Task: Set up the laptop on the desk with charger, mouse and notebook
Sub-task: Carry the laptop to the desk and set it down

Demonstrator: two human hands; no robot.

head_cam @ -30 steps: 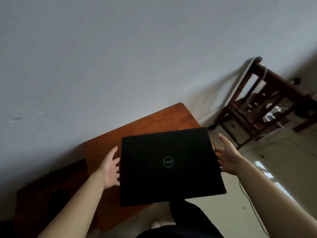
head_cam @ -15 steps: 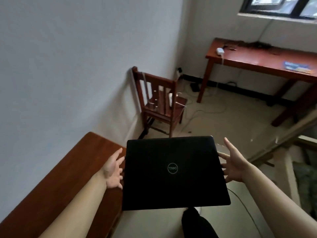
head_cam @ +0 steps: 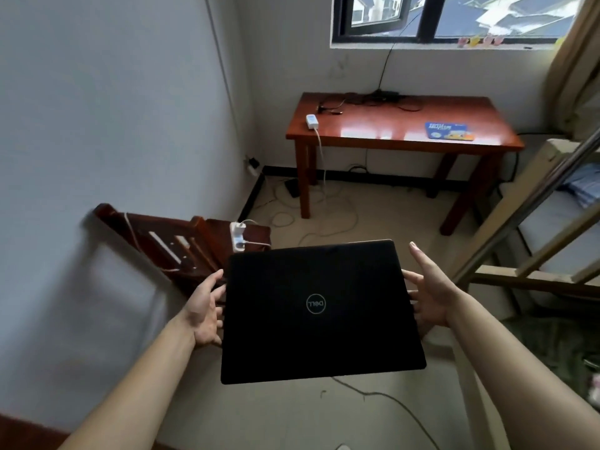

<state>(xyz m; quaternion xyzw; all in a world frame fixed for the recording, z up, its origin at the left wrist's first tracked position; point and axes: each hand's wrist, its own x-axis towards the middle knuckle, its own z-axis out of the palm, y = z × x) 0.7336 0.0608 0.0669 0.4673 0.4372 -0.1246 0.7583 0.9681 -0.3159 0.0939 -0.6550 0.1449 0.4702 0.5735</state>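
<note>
You've turned toward the desk [head_cam: 402, 131] under the window; your left hand [head_cam: 204, 311] and right hand [head_cam: 430, 298] clamp the closed laptop [head_cam: 318, 310] by its side edges.

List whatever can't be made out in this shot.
- Head view: fingers of left hand and right hand under the laptop, hidden by its lid.
- Blue item on the desk: print too small.
- Chair: blurred.
</note>
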